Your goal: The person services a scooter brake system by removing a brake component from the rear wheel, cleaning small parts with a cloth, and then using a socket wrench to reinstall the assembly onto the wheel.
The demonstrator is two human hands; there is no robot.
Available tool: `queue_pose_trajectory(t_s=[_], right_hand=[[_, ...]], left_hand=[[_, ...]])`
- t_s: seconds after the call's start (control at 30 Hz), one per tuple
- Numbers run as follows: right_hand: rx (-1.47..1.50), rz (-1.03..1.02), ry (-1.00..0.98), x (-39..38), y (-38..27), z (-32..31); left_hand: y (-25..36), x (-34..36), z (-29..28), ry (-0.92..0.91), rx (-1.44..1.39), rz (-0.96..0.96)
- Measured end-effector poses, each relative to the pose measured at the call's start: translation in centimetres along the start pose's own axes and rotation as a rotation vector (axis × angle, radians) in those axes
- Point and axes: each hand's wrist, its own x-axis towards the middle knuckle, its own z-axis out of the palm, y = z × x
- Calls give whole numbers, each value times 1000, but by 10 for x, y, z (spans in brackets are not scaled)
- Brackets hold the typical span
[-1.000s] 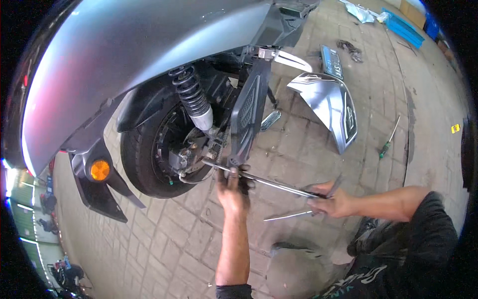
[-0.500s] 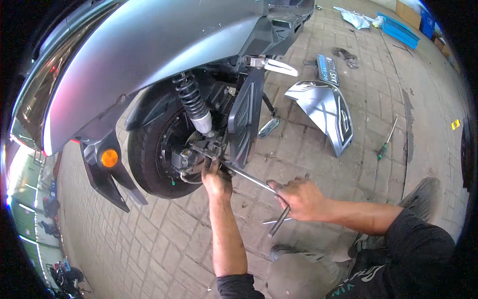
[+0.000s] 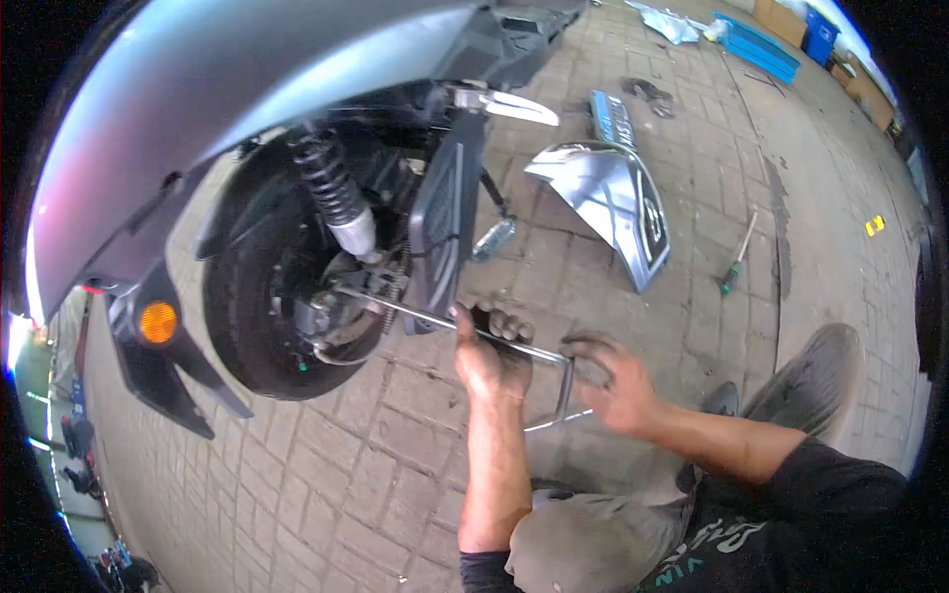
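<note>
A long T-handle wrench (image 3: 425, 315) reaches from the hub area of the scooter's wheel (image 3: 262, 296) back toward me. My left hand (image 3: 491, 361) is palm up under its shaft, the fingers curled round it. At the near end, my right hand (image 3: 615, 383) has its fingers apart, the fingertips touching the top of the wrench's crossbar (image 3: 565, 390). The tip of the wrench sits beside the metal bracket below the shock absorber (image 3: 336, 193); what it engages is too small to make out. The dark footrest panel (image 3: 447, 222) stands just beyond the shaft.
A silver body panel (image 3: 603, 203), a number plate (image 3: 611, 121) and a green-handled screwdriver (image 3: 733, 272) lie on the paving to the right. A thin metal rod (image 3: 559, 422) lies beneath the crossbar. Farther off are a blue crate (image 3: 756, 47) and a yellow object (image 3: 875, 225).
My left hand has left the wheel hub and moved back along the wrench's shaft. My right hand has loosened its grip on the crossbar. The view has shifted right.
</note>
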Motion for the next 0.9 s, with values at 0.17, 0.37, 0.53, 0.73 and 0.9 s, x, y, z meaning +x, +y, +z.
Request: queue_pose_trajectory(t_s=[0.17,0.37,0.53,0.73,0.9], right_hand=[[1184,1135,32,12,0,10],[-227,129,-38,-10,30,-17],[-85,130,-383,14,27,-7],[437,728,-67,-40,52,-73],[239,899,25,-67,59,-138]], left_hand=[[5,3,-8,-106,94,-49],[18,-3,-14,-148,304,-50],[15,15,-65,-501,407,-105],[-32,129,-217,-71,1600,264],[-72,182,-190,263,2253,516]])
